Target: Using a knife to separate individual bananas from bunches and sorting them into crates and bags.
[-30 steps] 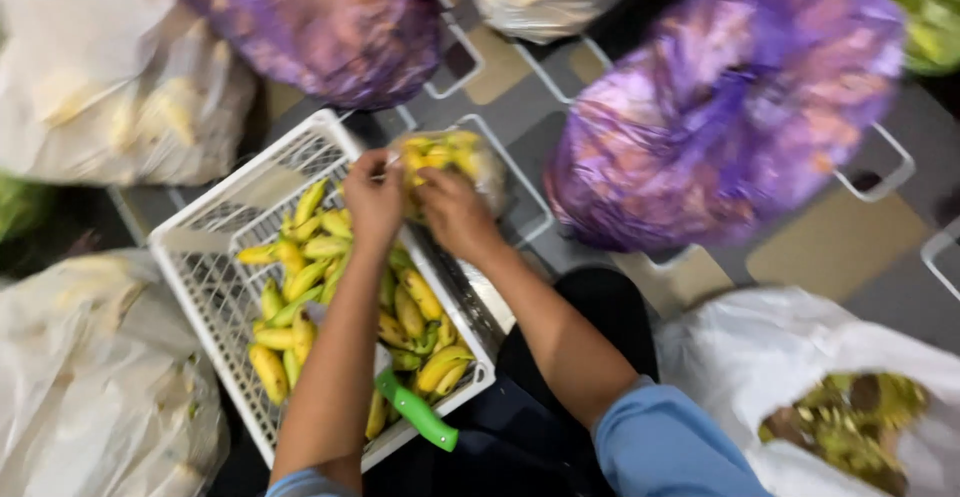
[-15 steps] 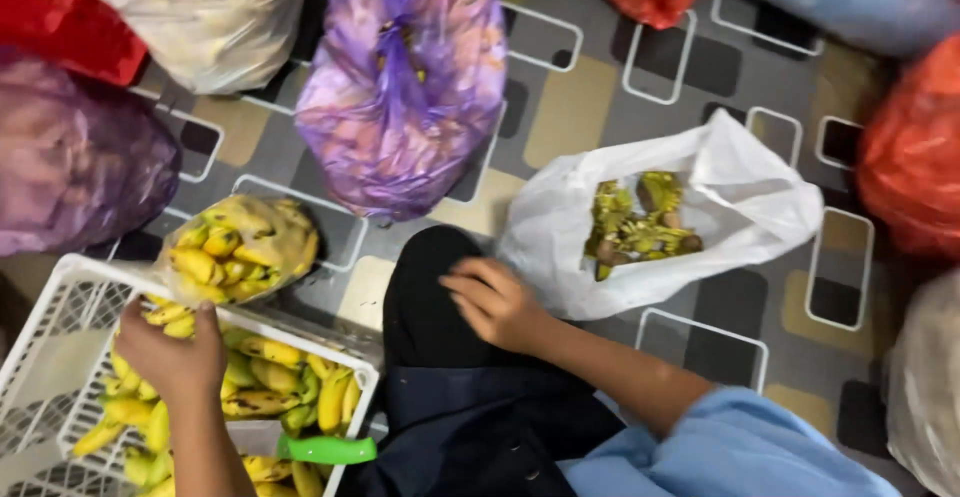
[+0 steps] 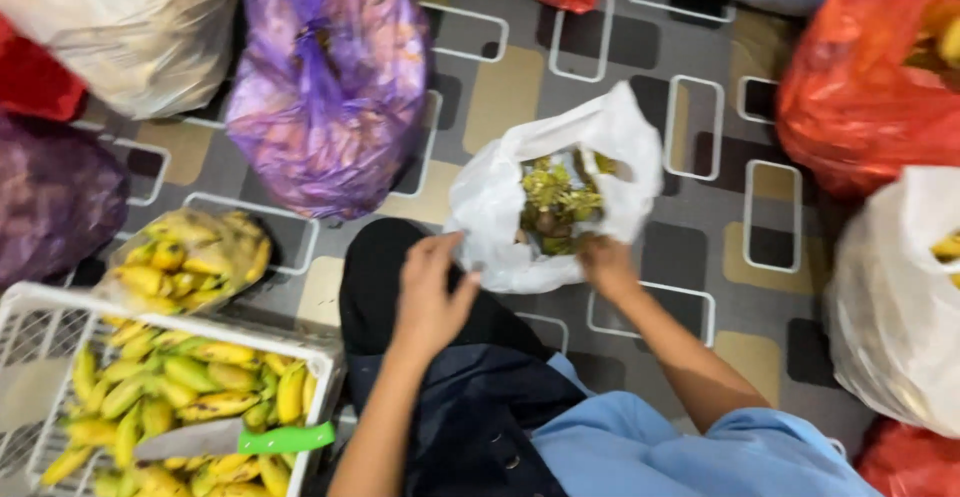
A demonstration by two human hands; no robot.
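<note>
Head view: person sitting on patterned floor, both hands working at a white plastic bag lying just ahead of the knees. Bag mouth gaping, showing greenish-brown scraps inside.

Left hand is pinching the near edge of the bag, fingers curled, thumb up. Right hand is gripping the bag rim at the right side; fingertips partly hidden by plastic, so exact hold hard to read.

Judgement: to do this well, keep both rims pulled apart and lifted evenly so contents aren't spilling; thin plastic prob. tears if tugged at one spot.

Lower left: white crate w/ small yellow-green bananas, a knife w/ green handle lying on top. Clear bag of bananas just beyond crate. Purple bag and red bag standing well apart.
</note>
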